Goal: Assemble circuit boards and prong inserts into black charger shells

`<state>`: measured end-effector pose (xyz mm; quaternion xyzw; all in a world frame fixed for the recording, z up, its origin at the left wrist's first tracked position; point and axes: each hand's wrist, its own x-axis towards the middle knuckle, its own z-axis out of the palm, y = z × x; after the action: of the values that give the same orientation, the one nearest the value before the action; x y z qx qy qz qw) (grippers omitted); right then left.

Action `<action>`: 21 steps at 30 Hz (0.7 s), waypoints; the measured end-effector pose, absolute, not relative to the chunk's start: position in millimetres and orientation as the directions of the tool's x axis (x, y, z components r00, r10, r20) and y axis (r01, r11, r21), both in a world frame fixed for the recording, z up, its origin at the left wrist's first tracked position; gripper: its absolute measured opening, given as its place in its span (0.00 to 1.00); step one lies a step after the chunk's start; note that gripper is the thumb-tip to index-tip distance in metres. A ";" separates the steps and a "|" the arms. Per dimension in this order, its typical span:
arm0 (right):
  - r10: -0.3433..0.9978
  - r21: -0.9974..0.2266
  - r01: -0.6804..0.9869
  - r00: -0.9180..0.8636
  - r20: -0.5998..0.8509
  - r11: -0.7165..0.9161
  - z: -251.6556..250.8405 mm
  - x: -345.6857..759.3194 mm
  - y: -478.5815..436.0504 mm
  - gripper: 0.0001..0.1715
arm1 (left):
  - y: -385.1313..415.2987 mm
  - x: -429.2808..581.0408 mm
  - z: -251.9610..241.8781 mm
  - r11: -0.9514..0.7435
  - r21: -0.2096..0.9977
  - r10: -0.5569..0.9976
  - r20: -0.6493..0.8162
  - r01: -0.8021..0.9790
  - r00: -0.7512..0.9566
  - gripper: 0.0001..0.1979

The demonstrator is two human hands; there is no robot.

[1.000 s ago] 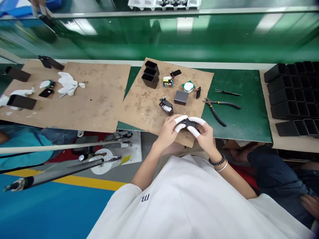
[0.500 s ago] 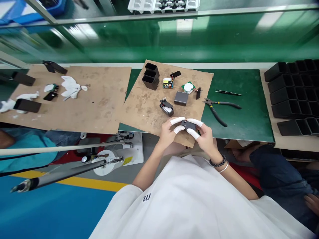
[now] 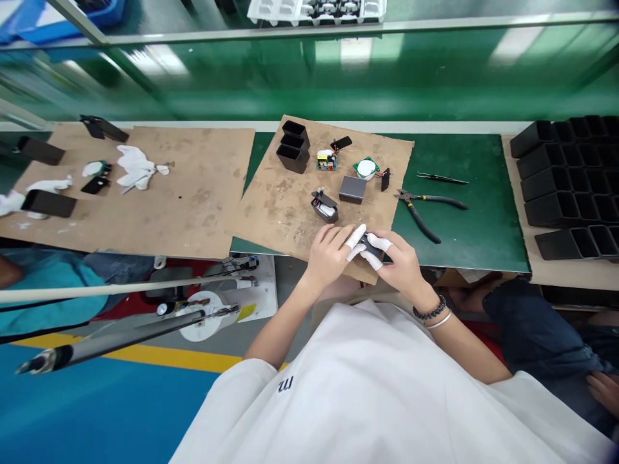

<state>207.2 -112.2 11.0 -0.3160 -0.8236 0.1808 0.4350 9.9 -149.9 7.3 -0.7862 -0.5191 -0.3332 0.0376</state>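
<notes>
Between my two hands is a small dark plastic case (image 3: pixel 375 247), held over the near edge of the cardboard sheet (image 3: pixel 275 212). My left hand (image 3: pixel 333 252) pinches its left side with white-covered thumb and forefinger. On the other side my right hand (image 3: pixel 397 258) grips it, also with white finger covers. The fingers hide much of the case. Just beyond lies an open black housing (image 3: pixel 324 207) with white and wired parts inside. A closed grey case (image 3: pixel 353 189), a round white part on a green circuit board (image 3: pixel 366 169) and a yellow-topped circuit board (image 3: pixel 327 160) lie farther back.
Cutting pliers (image 3: pixel 425 209) and tweezers (image 3: pixel 442 178) lie on the green mat at right. Black empty housings (image 3: pixel 293 154) stand at the sheet's back left, with rows of more (image 3: pixel 556 174) far right. A person's gloved hand (image 3: pixel 48 187) is at far left; another person sits at right.
My left hand has turned and its fingers now reach over the top of the case. The case has tilted, and my right hand has shifted slightly right and down.
</notes>
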 end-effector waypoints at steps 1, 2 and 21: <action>0.662 -0.544 0.378 -0.443 0.605 0.749 10.1 208.3 -112.3 0.13 | -146.4 6.6 6.4 -0.491 0.290 0.775 0.576 0.821 0.260 0.18; 0.650 -0.518 0.392 -0.463 0.603 0.760 9.6 209.4 -112.3 0.13 | -142.3 3.5 5.5 -0.519 0.305 0.765 0.582 0.798 0.275 0.18; 0.990 -0.999 0.018 -0.133 -0.049 -0.047 20.9 195.1 -101.1 0.23 | -193.3 31.0 33.7 -0.250 0.759 0.824 0.492 0.601 -0.279 0.35</action>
<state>195.1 -101.1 20.9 -0.4809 -0.5241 0.5404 0.4494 31.0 -193.3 33.7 -0.5910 -0.6030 -0.5251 -0.1063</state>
